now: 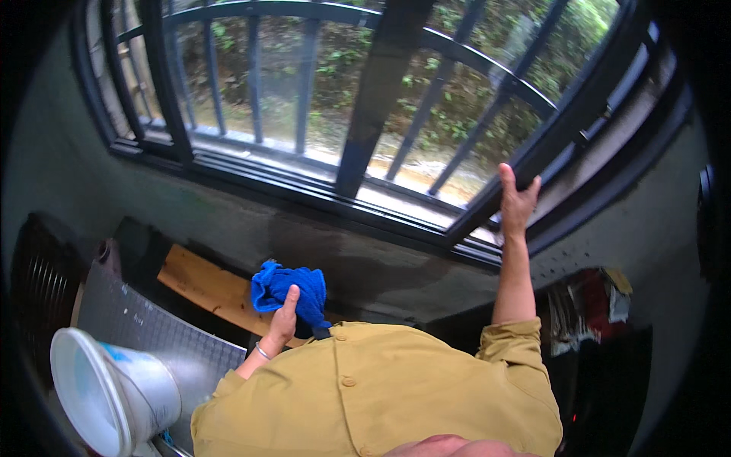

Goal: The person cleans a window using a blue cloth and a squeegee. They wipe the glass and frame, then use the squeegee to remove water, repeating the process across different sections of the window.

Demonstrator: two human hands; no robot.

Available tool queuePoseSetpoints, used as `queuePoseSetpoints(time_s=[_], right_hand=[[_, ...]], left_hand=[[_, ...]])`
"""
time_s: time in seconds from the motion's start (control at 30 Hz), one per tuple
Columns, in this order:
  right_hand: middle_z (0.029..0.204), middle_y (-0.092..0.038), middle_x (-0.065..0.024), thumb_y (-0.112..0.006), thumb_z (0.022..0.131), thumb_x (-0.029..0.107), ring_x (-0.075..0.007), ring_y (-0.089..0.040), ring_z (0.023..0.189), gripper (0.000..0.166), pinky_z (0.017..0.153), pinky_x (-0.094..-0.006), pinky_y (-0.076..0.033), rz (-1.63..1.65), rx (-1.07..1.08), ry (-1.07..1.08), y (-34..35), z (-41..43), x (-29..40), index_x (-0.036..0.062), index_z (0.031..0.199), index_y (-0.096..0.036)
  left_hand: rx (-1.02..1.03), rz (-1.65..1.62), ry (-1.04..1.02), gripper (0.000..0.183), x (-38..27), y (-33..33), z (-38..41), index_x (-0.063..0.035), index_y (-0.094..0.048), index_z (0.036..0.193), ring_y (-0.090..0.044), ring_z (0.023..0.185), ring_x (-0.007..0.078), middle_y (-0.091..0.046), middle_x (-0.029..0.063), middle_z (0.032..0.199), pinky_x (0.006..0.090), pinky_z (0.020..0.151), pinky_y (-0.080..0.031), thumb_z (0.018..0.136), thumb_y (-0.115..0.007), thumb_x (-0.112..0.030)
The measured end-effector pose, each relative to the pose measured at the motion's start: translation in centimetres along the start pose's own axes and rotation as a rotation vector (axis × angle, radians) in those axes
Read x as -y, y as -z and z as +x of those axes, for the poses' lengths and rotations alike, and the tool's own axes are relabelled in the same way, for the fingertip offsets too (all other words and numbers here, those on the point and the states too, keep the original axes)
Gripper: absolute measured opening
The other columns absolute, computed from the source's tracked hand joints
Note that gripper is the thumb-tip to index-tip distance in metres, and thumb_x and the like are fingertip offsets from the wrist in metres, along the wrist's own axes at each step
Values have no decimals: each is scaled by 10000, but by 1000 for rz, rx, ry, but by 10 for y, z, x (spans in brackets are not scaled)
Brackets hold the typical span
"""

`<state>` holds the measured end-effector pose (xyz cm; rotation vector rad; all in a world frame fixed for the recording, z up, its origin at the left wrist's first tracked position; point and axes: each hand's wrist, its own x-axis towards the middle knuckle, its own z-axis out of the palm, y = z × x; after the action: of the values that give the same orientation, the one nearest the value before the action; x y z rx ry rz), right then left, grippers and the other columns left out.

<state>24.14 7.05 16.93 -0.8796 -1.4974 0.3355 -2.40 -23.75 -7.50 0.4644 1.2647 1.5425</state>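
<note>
My left hand (284, 321) holds a bunched blue cloth (297, 288) in front of my body, below the window sill. The thumb lies over the cloth, and a bracelet circles that wrist. My right hand (518, 200) grips the dark frame edge of a sliding window sash (485, 197), near its lower right corner. Its thumb and a finger show on either side of the frame; the other fingers are hidden. The sash's lower end meets the window track (400, 228).
Metal bars (308, 85) stand outside the glass. A white plastic bucket (145, 383) rests tilted on a grey textured surface (188, 348) at lower left, near a wooden board (211, 288). Papers and a red item (597, 303) lie at the right, by the wall (662, 211).
</note>
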Motion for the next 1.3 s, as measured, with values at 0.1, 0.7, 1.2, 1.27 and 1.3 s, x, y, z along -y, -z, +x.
queuePoseSetpoints(time_s=[0.1, 0.7, 1.2, 1.27, 1.3], right_hand=[[847, -573, -52, -732, 773, 339, -130, -528, 757, 524, 709, -246, -439, 27, 10, 23, 0, 2, -10, -35, 1043, -484], [1039, -634, -102, -563, 907, 284, -132, -580, 867, 367, 819, -308, -458, -136, 269, 64, 44, 39, -41, -42, 1066, -617], [1284, -499, -153, -470, 945, 300, -209, -457, 1215, 452, 1061, -348, -272, -241, 294, -50, 55, 45, -45, -43, 1238, -495], [1259, -516, -162, -500, 934, 261, -213, -489, 1182, 422, 1037, -342, -321, -185, 289, -32, 57, 49, -53, -53, 1216, -510], [1244, -529, -162, -509, 931, 248, -214, -504, 1166, 408, 1025, -338, -341, -174, 294, -1, 62, 53, -59, -55, 1204, -521]], left_hand=[[-10, -13, -72, 630, 11, 4, 2, 35, -557, 1151, -489, 1072, 133, -557, 63, 1164, 268, 964, -348, 916, -404, -530], [-491, 8, -147, 479, 23, 78, -73, -46, -551, 1150, -538, 1024, 178, -575, 60, 1121, 327, 922, -419, 815, -667, -368], [-929, 63, -355, 371, 25, 140, -124, 16, -584, 1065, -544, 983, 174, -599, 69, 1052, 302, 900, -405, 910, -536, -318], [-995, 140, -332, 371, 33, 129, -137, 15, -584, 1063, -540, 986, 172, -597, 68, 1053, 301, 901, -403, 912, -531, -320], [-995, 100, -379, 373, 37, 126, -142, 9, -585, 1065, -544, 979, 175, -600, 65, 1048, 310, 900, -403, 912, -529, -328]])
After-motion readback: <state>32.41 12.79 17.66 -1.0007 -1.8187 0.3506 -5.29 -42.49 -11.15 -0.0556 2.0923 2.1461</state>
